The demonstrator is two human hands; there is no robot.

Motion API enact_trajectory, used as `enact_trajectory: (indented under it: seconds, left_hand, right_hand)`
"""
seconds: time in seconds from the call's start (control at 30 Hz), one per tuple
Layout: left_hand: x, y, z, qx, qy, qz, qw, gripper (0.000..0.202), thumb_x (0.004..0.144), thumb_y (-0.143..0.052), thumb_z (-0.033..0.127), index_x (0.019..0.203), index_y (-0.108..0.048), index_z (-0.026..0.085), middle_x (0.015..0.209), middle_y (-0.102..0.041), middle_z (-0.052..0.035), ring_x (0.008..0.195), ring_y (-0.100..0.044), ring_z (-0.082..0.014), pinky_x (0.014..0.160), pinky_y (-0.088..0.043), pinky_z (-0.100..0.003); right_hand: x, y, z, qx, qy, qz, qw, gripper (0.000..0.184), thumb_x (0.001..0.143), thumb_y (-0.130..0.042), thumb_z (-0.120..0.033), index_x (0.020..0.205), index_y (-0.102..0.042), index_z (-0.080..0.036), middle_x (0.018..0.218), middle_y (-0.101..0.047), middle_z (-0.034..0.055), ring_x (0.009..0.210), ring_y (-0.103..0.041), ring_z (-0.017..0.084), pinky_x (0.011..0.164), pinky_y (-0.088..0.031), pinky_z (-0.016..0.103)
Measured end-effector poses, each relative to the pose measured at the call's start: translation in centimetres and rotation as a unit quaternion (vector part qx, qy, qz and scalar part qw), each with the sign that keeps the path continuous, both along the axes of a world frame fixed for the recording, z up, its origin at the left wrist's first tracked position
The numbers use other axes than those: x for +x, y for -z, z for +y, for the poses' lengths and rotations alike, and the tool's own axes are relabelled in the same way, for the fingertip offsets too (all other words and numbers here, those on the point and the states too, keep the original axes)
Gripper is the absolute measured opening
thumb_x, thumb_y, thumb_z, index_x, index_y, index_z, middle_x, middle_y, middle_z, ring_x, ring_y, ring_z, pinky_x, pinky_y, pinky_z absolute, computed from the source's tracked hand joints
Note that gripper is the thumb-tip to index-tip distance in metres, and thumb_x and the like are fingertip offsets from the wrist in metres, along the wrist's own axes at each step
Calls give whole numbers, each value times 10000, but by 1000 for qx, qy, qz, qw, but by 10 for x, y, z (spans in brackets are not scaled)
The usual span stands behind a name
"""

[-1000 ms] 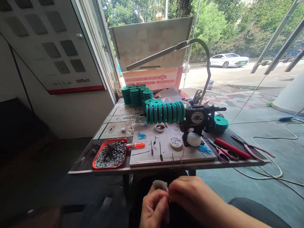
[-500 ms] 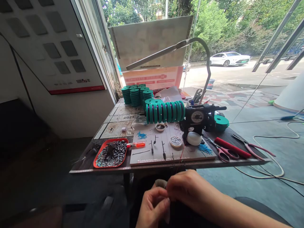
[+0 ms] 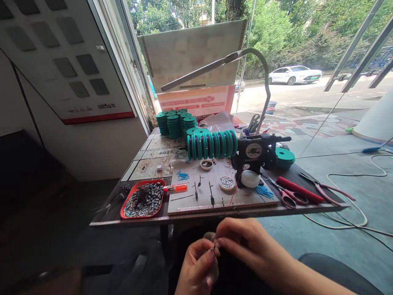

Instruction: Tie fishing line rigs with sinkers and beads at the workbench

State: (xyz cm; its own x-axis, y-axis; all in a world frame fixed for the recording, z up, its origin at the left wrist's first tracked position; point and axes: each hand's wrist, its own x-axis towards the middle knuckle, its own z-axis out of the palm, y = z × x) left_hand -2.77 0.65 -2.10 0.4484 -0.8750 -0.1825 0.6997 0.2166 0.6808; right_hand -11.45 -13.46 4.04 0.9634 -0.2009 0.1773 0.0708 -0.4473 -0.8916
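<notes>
Below the table's front edge my left hand pinches a tiny shiny metallic piece between thumb and finger. My right hand meets it there, thumb and forefinger closed on the same piece. Its exact kind is too small to make out. Just beyond the hands is a pale board, bearing several thin dark pieces with slim stems, blue slivers and a round dish of small silvery beads. A thin red line shows at the board's front edge.
Left on the table stands a red tray of dark metal cylinders and small metal bits. Teal foam spools sit on a black winding machine. Scissors, a red rod and pliers lie right.
My right hand's fingers have opened out from a tighter curl, uncovering the small shiny piece at the fingertips. Both hands stay close together; the view has shifted slightly.
</notes>
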Motion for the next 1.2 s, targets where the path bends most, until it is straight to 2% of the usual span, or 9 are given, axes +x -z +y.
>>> enact_trajectory:
  seconds: [0.07,0.23,0.37,0.57,0.83,0.97,1.07,1.13,1.2]
  left_hand:
    - [-3,-3,-2,-4,-4,24,1000,96,663,-762,310,713,-723,238,522,-446,53,359,-304,56,375,-211,-64]
    - [-13,-9,-7,-11,-23,72,997,155,625,-792,314,713,-724,206,425,-386,61,349,-331,59,419,-239,-52]
    - [-19,-16,-9,-2,-68,107,992,182,559,-826,274,665,-714,178,820,-643,28,368,-388,86,430,-281,-57]
    - [-20,-15,-10,7,-109,105,988,173,538,-837,245,668,-730,208,870,-649,13,508,-502,37,553,-400,-77]
    - [-18,-15,-8,54,-94,48,993,212,523,-841,309,640,-717,182,804,-649,3,337,-368,85,380,-204,-62]
    - [-20,-15,-9,76,-96,9,992,236,520,-835,367,624,-714,193,756,-628,3,328,-345,88,372,-173,-65]
    - [-21,-10,-9,81,-102,-28,991,229,552,-820,371,632,-715,184,585,-560,13,344,-347,68,386,-177,-68]
    - [-20,-4,-8,82,-106,-73,988,233,588,-803,363,627,-708,154,460,-431,38,341,-324,55,392,-181,-76]
    - [-17,2,-5,80,-105,-146,980,244,638,-770,378,645,-707,143,490,-385,43,351,-307,53,395,-189,-91]
  right_hand:
    - [-5,10,5,11,34,-28,999,174,855,-568,-250,769,-667,-135,663,-598,19,581,-509,77,542,-366,151]
    - [-9,42,25,9,56,-128,990,155,845,-568,-199,808,-712,-154,656,-612,45,600,-568,98,542,-410,150]
    - [-8,55,36,19,90,-173,981,152,859,-562,-202,845,-710,-175,654,-623,30,605,-577,95,563,-430,145]
    - [-4,57,42,48,109,-141,983,199,881,-507,-214,829,-679,-129,694,-625,55,627,-594,114,588,-446,166]
    - [-17,68,34,51,180,-14,982,218,773,-469,-230,628,-593,-126,590,-546,28,565,-499,120,549,-375,201]
    - [-24,79,24,38,147,31,988,198,758,-449,-217,623,-560,-125,568,-517,21,557,-476,119,535,-360,207]
    - [-27,67,15,10,92,10,996,207,825,-461,-245,703,-582,-130,655,-553,38,598,-518,125,548,-392,206]
    - [-26,47,6,-26,62,-22,998,209,884,-450,-271,856,-611,-140,885,-592,82,754,-586,142,632,-444,206]
    - [-21,25,-3,-69,12,-36,997,224,907,-414,-197,981,-624,-169,1143,-541,105,948,-590,147,773,-451,207]
